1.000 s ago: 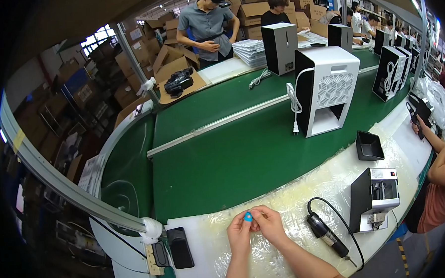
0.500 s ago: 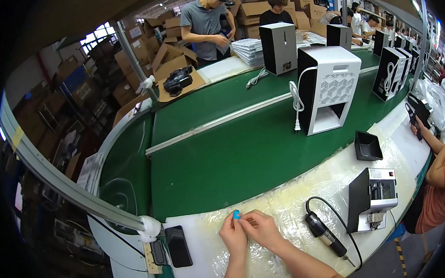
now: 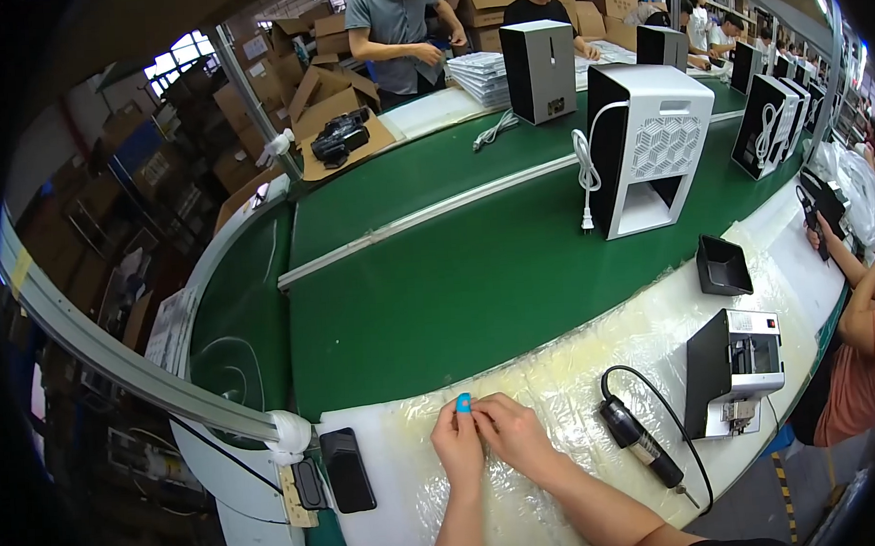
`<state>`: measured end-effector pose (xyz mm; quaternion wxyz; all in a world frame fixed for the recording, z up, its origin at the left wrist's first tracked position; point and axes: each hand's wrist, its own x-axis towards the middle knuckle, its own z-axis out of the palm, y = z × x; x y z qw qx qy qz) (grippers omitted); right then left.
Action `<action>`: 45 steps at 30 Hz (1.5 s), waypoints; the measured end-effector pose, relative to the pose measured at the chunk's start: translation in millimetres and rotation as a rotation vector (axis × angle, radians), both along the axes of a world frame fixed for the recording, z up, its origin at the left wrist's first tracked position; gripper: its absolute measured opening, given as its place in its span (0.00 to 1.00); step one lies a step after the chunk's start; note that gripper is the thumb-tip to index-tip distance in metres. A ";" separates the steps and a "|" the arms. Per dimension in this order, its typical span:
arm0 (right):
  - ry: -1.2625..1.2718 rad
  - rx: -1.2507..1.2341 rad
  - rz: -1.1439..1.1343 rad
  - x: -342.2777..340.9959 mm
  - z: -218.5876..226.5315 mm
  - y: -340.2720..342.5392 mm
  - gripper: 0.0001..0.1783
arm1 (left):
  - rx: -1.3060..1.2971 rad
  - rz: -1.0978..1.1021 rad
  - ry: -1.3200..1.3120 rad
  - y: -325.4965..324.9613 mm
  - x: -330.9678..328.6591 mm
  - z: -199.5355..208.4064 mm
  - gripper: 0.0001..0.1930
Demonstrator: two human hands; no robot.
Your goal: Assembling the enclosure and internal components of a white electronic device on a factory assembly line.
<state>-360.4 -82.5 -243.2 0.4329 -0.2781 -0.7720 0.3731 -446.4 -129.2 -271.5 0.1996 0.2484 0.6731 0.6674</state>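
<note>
My left hand [image 3: 459, 448] and my right hand [image 3: 515, 434] meet over the plastic-covered near edge of the bench. A small bright blue wrap or cover [image 3: 464, 403] sits at the tip of my left thumb; its exact kind is unclear. The fingers of my right hand are bent and pinched together right beside it. My left fingers are curled in too, and whatever may lie between the hands is hidden. To their right, a black electric screwdriver [image 3: 640, 442] with a cable lies on the plastic sheet.
A black phone [image 3: 348, 470] lies left of my hands. Rightward stand a black-and-silver screw feeder [image 3: 733, 372] and a black tray [image 3: 723, 265]. White-and-black appliances [image 3: 655, 151] stand on the green conveyor [image 3: 439, 302]. A co-worker's hand [image 3: 819, 237] holds a tool at right.
The view has tipped down slightly, so the far objects sit higher. My hands stay together, with the blue piece on the thumb now turned more toward view.
</note>
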 end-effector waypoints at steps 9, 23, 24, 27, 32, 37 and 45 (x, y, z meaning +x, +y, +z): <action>-0.084 0.094 -0.044 3.3 -2.2 2.7 0.05 | 0.036 -0.068 -0.215 2.6 2.2 -9.2 0.09; -0.104 -0.069 0.088 7.5 -0.5 11.2 0.08 | 0.102 -0.175 -0.329 -4.2 -1.2 -12.0 0.10; -0.104 -0.069 0.092 7.2 -0.1 10.5 0.08 | 0.103 -0.171 -0.329 -5.1 -2.0 -13.2 0.10; -0.118 -0.066 0.100 6.0 3.7 9.3 0.08 | 0.220 -0.200 -0.515 -5.6 -2.7 -12.6 0.10; -0.044 -0.065 0.048 -0.7 -2.2 5.3 0.07 | 0.275 -0.232 -0.601 -2.9 -0.7 -5.3 0.12; -0.011 -0.083 0.007 -6.6 -6.9 1.6 0.05 | 0.221 -0.200 -0.619 -1.7 -0.3 -3.1 0.16; -0.044 0.074 -0.059 -6.9 -5.2 1.1 0.07 | 0.251 -0.418 -0.802 -0.9 -3.8 -4.8 0.27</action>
